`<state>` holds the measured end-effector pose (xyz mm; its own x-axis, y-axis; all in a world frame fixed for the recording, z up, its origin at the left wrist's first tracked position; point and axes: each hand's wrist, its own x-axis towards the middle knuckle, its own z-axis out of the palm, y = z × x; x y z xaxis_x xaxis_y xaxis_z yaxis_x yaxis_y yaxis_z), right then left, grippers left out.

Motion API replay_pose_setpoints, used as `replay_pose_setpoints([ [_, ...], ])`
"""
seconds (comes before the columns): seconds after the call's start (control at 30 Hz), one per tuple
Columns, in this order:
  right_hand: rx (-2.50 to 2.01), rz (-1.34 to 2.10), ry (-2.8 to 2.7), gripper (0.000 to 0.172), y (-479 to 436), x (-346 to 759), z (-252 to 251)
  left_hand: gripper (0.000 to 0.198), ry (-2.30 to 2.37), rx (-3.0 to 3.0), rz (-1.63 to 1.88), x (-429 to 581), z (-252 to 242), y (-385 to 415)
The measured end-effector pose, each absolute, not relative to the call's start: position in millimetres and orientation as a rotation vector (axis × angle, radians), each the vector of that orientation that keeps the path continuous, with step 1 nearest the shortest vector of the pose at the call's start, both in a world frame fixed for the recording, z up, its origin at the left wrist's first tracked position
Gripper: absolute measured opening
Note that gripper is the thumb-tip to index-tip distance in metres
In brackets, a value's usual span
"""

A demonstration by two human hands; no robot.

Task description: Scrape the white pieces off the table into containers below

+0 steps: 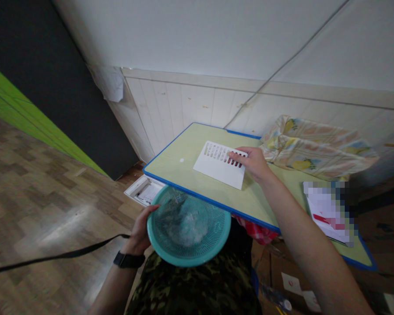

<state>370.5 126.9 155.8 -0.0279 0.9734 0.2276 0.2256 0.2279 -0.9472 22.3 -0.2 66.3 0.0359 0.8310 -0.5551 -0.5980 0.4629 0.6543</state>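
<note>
My left hand grips the left rim of a round teal plastic colander, its fingers closed over the edge. The colander sits in front of my lap, just under the table's front edge, with some pale, clear-looking stuff in its bottom. My right hand pinches the right side of a flat white plastic board with a row of slots along its far edge. That board is over the table; whether it lies flat or is slightly lifted I cannot tell. Dark red shows through its right-hand slots.
Behind my right hand stands a fabric-lined bin with a lemon print. A white packet with red marks lies on the right of the table. An open white drawer juts out at the left. Cardboard is below right.
</note>
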Motion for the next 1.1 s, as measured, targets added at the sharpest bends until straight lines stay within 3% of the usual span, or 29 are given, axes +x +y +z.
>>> replay_pose_setpoints([
  [0.3, -1.267, 0.774, -1.495, 0.041, 130, 374, 156, 0.024, 1.091, 0.266, 1.122, 23, 66, 0],
  [0.7, -1.129, 1.022, -1.514, 0.043, 122, 360, 157, 0.021, 1.082, 0.249, 1.121, 25, 70, 0],
  [1.1, -1.273, 0.992, -1.411, 0.040, 128, 377, 162, 0.017, 1.080, 0.254, 1.115, 24, 71, 0],
])
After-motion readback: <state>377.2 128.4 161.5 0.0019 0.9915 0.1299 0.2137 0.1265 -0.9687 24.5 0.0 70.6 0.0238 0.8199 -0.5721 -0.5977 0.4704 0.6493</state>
